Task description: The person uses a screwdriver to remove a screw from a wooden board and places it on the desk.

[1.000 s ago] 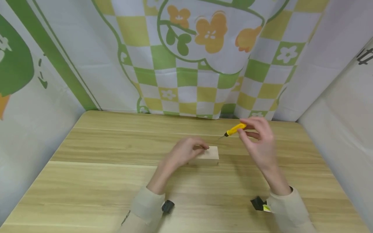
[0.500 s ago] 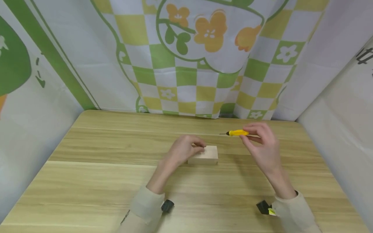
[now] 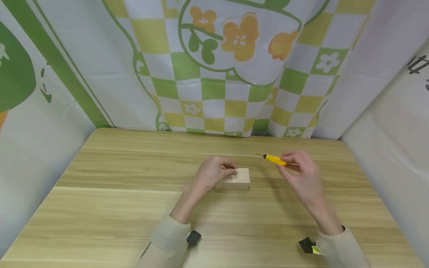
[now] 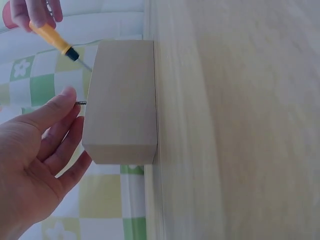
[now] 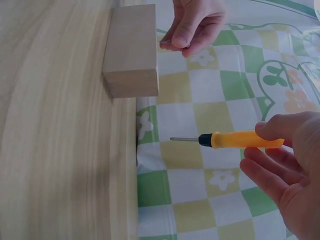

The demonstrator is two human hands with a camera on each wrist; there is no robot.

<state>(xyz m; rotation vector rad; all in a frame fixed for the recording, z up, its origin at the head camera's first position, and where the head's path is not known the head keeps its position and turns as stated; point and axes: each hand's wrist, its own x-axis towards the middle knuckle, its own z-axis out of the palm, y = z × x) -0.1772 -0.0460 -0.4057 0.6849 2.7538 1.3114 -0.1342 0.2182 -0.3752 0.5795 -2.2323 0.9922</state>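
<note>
A pale wooden block (image 3: pixel 242 176) sits on the table in the head view. My left hand (image 3: pixel 211 173) is at its top left, pinching a small screw (image 4: pixel 81 103) between thumb and fingers. In the left wrist view the screw's threaded end meets or nearly meets the block's top face; its head is hidden by the fingertips. My right hand (image 3: pixel 304 182), to the right of the block, grips a yellow screwdriver (image 5: pixel 235 139) by the end of its handle. The screwdriver's metal tip points left, above the table and apart from the block.
The wood-grain table (image 3: pixel 110 219) reaches back to a checked, flowered curtain (image 3: pixel 214 89). White cloth walls (image 3: pixel 399 141) stand along both sides. A black wrist camera (image 3: pixel 193 238) shows by the left sleeve, another black device (image 3: pixel 306 245) by the right.
The right hand has moved slightly right and toward me. Its screwdriver has swung from pointing down-left to pointing left and slightly up. The left hand stays by the block.
</note>
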